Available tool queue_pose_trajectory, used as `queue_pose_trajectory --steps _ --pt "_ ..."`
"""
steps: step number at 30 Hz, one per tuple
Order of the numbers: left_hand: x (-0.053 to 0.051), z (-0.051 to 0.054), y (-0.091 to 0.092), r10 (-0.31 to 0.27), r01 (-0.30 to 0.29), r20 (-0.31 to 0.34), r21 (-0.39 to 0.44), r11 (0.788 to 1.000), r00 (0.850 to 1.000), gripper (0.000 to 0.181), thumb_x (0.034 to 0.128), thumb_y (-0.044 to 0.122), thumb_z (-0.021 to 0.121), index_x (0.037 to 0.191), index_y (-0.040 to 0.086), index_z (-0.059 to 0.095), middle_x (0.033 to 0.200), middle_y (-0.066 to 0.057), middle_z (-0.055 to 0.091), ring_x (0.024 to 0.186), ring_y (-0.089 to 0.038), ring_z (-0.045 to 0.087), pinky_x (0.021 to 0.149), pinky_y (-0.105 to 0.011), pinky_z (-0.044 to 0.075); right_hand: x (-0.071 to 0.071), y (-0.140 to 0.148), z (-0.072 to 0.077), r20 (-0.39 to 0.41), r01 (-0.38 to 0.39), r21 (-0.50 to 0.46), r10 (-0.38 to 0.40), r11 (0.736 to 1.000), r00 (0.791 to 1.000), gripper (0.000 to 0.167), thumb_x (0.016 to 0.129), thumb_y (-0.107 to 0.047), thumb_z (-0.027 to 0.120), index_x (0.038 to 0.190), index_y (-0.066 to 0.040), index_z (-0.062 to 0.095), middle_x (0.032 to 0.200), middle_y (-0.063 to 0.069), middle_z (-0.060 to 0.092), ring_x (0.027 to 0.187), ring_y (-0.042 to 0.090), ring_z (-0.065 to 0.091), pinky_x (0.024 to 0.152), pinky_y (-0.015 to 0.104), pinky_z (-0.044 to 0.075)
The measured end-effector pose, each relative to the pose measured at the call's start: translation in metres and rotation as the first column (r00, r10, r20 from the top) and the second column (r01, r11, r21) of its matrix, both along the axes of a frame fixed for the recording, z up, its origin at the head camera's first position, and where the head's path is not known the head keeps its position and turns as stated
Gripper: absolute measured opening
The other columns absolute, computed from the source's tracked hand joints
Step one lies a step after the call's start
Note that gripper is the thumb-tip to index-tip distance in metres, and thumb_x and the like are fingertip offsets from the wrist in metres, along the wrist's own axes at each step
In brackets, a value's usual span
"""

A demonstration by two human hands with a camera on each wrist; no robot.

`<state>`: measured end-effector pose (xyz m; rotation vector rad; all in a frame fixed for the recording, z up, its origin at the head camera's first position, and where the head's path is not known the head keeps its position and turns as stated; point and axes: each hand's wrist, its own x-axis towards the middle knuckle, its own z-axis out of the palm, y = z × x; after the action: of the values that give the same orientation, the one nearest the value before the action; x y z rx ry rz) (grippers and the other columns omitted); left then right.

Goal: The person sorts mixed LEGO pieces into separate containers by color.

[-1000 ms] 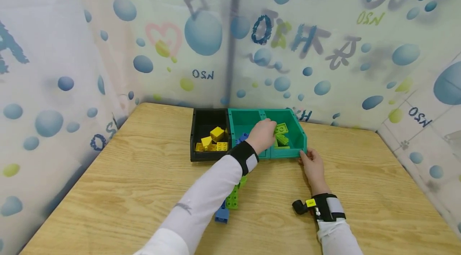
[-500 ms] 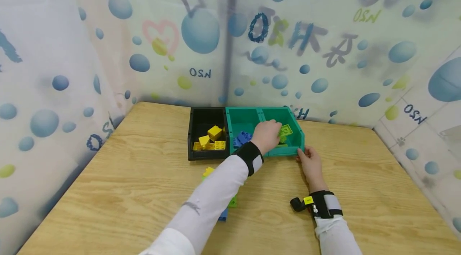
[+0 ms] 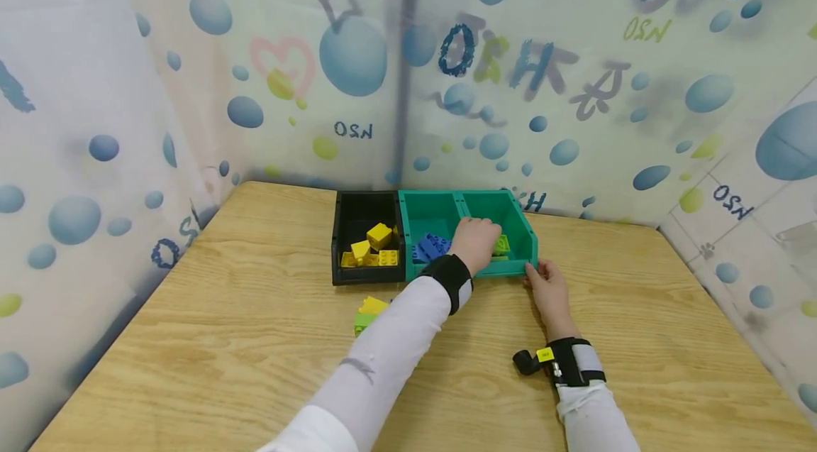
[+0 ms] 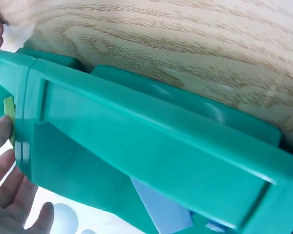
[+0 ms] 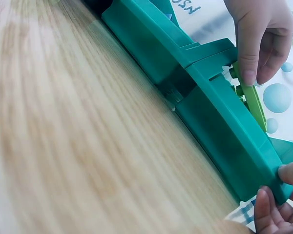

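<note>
My left hand point(image 3: 475, 245) is over the right compartment of the green bin point(image 3: 513, 267). Its thumb and fingers pinch a flat light-green brick point(image 5: 254, 105), studs facing the bin's front wall in the right wrist view. The left wrist view shows the thumb against this brick point(image 4: 9, 108), other fingers spread below. At the bin's front right corner, my right hand point(image 3: 552, 299) grips the rim between thumb and fingers. More green bricks point(image 3: 501, 246) lie in that compartment, partly hidden by the left hand.
Blue bricks point(image 3: 432, 246) lie in the green bin's left compartment. The black bin point(image 3: 368, 278) beside it holds yellow bricks point(image 3: 379, 235). On the wooden table point(image 3: 255, 338), yellow point(image 3: 373, 306) and green point(image 3: 364, 323) bricks sit partly behind the left forearm. A patterned curtain stands behind.
My left hand and forearm have shifted a little right, uncovering yellow and green bricks on the table and hiding the blue and green ones nearer me. My right hand still grips the bin's corner.
</note>
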<state>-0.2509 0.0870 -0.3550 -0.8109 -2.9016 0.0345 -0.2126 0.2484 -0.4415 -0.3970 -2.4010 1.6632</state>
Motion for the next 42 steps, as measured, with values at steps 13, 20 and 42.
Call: queue_pose_trajectory --steps 13,20,42 --pt "0.007 -0.005 0.002 -0.025 0.025 0.009 -0.101 0.995 1.0 0.028 0.0974 0.024 0.053 0.124 0.029 0.06 0.127 0.007 0.059 0.122 -0.015 0.05 0.105 -0.036 0.038 0.0 0.0 0.0 0.0 0.009 0.0 -0.009 1.0 1.0 0.039 0.101 -0.022 0.044 0.13 0.003 0.045 0.109 0.012 0.049 0.075 -0.005 0.051 0.069 0.007 0.045" --pt "0.016 -0.001 -0.007 -0.081 0.081 0.03 0.007 0.997 0.996 0.033 0.0954 0.036 0.055 0.126 0.022 0.059 0.127 0.001 0.058 0.12 -0.018 0.052 0.102 -0.037 0.041 0.002 -0.002 0.004 -0.006 0.001 -0.002 -0.001 1.0 1.0 0.04 0.101 -0.022 0.045 0.13 0.005 0.044 0.11 0.014 0.05 0.075 -0.005 0.052 0.069 0.008 0.045" --pt "0.057 0.005 -0.079 -0.225 0.23 -0.054 0.342 0.911 0.973 0.019 0.0926 0.027 0.061 0.102 0.013 0.068 0.097 0.0 0.067 0.086 -0.014 0.062 0.076 -0.024 0.051 0.0 0.0 0.001 -0.018 -0.011 -0.033 0.01 0.999 1.0 0.038 0.101 -0.018 0.044 0.13 0.006 0.044 0.109 0.013 0.048 0.074 -0.006 0.053 0.069 0.008 0.046"
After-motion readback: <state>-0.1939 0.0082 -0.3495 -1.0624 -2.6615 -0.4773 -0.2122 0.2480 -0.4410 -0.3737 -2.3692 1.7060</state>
